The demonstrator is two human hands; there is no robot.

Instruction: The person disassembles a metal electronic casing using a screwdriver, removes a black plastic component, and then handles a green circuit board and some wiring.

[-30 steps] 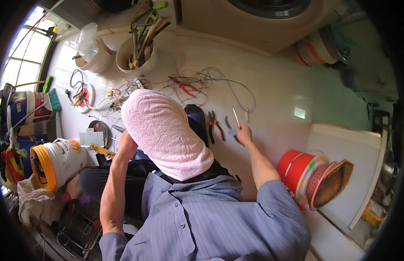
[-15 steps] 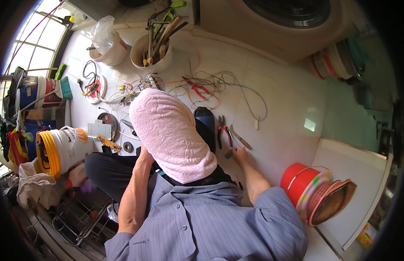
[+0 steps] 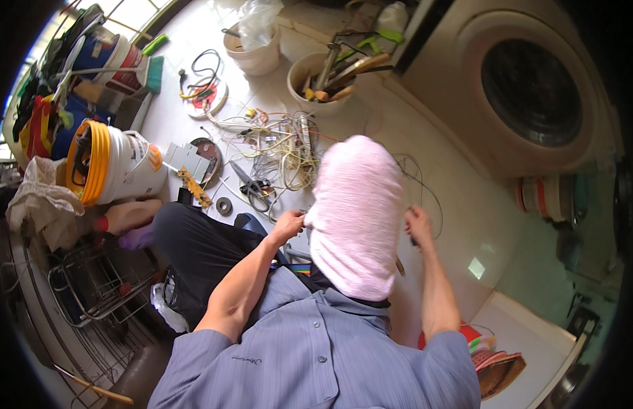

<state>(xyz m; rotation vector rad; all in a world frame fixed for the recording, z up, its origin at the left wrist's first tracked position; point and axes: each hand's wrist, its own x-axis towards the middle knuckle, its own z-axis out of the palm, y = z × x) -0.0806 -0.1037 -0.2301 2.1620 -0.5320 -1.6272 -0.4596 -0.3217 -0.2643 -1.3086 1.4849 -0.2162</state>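
Note:
A rounded bundle of pink towelling (image 3: 361,211) fills the middle of the view and covers part of the floor. At its left edge my left hand (image 3: 288,226) is closed, fingertips pinched; what they hold is hidden. On the other side my right hand (image 3: 419,225) is closed around something small and dark, too blurred to name. Left of the towelling lie black-handled scissors (image 3: 256,196) and a roll of black tape (image 3: 224,206). Beyond my left hand spreads a tangle of wires (image 3: 286,153). A wooden handle (image 3: 399,266) shows beside the towelling's right edge.
A tub of tools (image 3: 303,78) and a white bucket with a plastic bag (image 3: 255,54) stand at the back. The front-loading washing machine (image 3: 514,88) is at the far right. A white bucket with yellow hose (image 3: 129,163) and a wire rack (image 3: 102,286) stand left.
The view has turned, shifting the floor things. My right hand has left the floor beside the pliers and knife, which the towelling now mostly hides. My left hand's fingers have come into sight.

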